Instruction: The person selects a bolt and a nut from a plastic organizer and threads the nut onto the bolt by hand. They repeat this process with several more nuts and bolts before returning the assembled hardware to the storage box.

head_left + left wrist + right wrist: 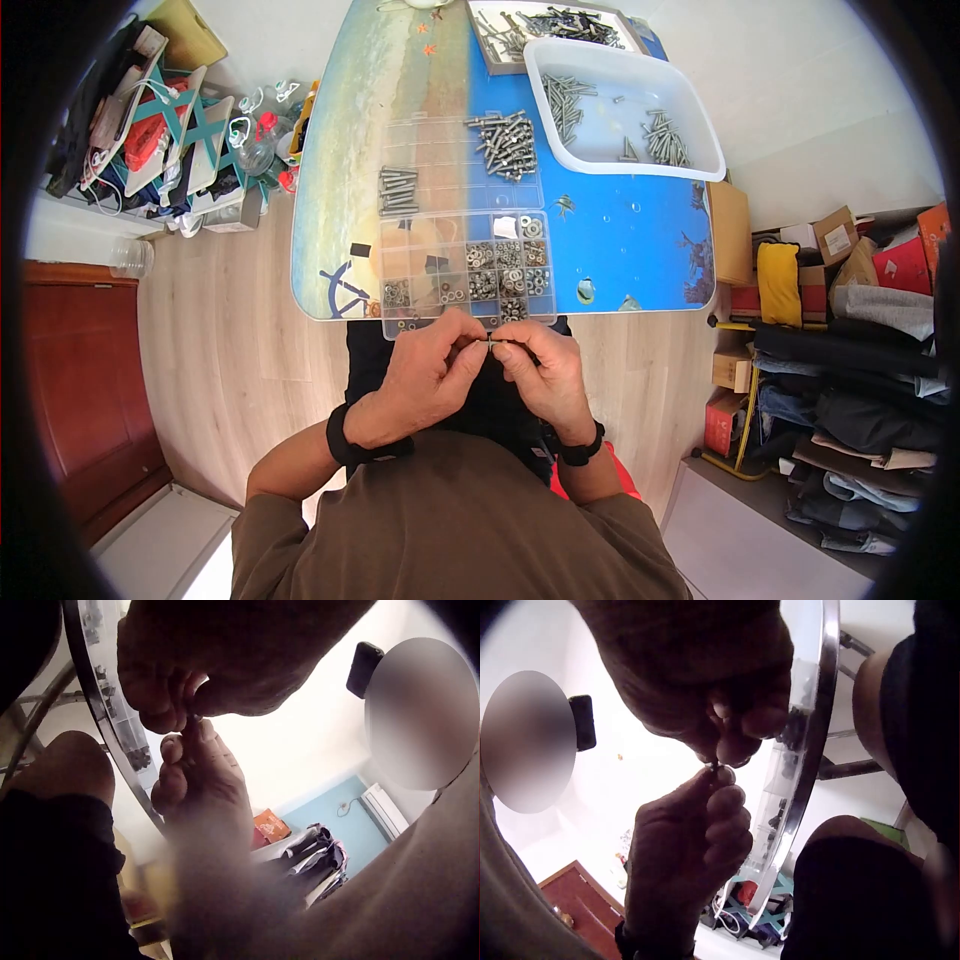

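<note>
Over the lap, just off the table's front edge, both hands meet at the fingertips. The left hand (430,370) pinches one side of a small metal fastener (490,343) between thumb and forefinger. From the other side, the right hand (545,375) pinches the same piece. Fingertips cover most of it, so I cannot tell its exact kind. Right beyond the hands stands a clear compartment box (388,262) with nuts and washers in several sections. Its transparent lid (430,140) lies folded back, bearing a row of bolts (398,190) and a heap of bolts (505,145).
A white plastic tub (690,110) with loose bolts sits at the table's back right. Behind it is a shallow box (487,50) of more fasteners. The beach-print table (640,240) ends just before the lap. Clothes (860,420) and boxes fill a rack on the right.
</note>
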Demonstrator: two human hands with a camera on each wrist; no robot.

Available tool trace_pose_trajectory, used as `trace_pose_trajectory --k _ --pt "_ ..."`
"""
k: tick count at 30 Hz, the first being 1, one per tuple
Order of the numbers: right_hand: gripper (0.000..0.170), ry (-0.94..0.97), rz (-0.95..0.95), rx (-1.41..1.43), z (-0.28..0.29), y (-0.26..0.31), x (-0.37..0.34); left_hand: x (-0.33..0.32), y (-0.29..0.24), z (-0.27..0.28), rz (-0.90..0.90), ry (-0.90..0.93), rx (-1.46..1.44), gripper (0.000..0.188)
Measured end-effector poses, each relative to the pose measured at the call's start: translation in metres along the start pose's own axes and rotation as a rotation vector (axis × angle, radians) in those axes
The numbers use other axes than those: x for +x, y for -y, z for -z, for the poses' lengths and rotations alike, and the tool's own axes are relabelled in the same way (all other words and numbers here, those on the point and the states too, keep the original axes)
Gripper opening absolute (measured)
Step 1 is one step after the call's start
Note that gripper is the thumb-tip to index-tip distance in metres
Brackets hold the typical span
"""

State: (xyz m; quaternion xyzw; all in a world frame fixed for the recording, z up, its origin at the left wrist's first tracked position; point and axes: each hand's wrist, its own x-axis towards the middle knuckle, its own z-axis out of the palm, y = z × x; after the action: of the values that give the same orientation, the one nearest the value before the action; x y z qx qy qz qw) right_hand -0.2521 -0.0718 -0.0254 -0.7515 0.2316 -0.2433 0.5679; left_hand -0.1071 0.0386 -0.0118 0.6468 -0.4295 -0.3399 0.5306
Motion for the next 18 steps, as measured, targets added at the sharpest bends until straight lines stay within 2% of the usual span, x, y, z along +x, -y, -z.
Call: trace_pose_trajectory --k 3,5,6,7,8,9,10,11,13,14,16,18 --pt "0.008 0.008 -0.021 0.002 0.0 0.001 0.001 0.001 0.006 0.0 0.005 0.009 0.045 0.013" --pt "0.015 0.036 -0.029 -0.097 0.0 0.0 0.001 0.003 0.007 0.001 0.011 0.016 0.075 0.015" --pt "0.015 0.035 -0.032 -0.098 0.001 0.002 0.002 0.004 0.008 0.002 0.092 0.048 0.027 0.018" --pt "0.016 0.039 0.049 -0.159 0.002 0.005 0.004 0.005 0.008 0.003 0.173 0.078 -0.02 0.021" --pt "0.017 0.044 0.131 -0.219 0.003 0.007 0.006 0.005 0.008 0.004 0.173 0.079 -0.021 0.021" --pt "0.017 0.045 0.13 -0.219 0.004 0.007 0.007 0.006 0.007 0.005 0.255 0.13 -0.111 0.024" --pt "0.02 0.04 0.223 -0.255 0.004 0.006 0.009 0.008 0.006 0.007 0.335 0.18 -0.2 0.027" --pt "0.023 0.036 0.316 -0.291 0.004 0.006 0.01 0.01 0.002 0.009 0.336 0.18 -0.201 0.027" --pt "0.024 0.021 0.37 -0.297 0.003 0.008 0.009 0.013 -0.009 0.013 0.647 0.242 -0.573 0.03" --pt "0.026 0.005 0.424 -0.304 0.002 0.009 0.009 0.015 -0.011 0.015 0.646 0.242 -0.575 0.03" --pt "0.024 -0.018 0.458 -0.311 0.0 0.011 0.009 0.016 -0.013 0.02 0.791 0.32 -0.669 0.035" --pt "0.022 -0.041 0.492 -0.317 0.0 0.013 0.01 0.017 -0.011 0.024 0.812 0.351 -0.676 0.037"
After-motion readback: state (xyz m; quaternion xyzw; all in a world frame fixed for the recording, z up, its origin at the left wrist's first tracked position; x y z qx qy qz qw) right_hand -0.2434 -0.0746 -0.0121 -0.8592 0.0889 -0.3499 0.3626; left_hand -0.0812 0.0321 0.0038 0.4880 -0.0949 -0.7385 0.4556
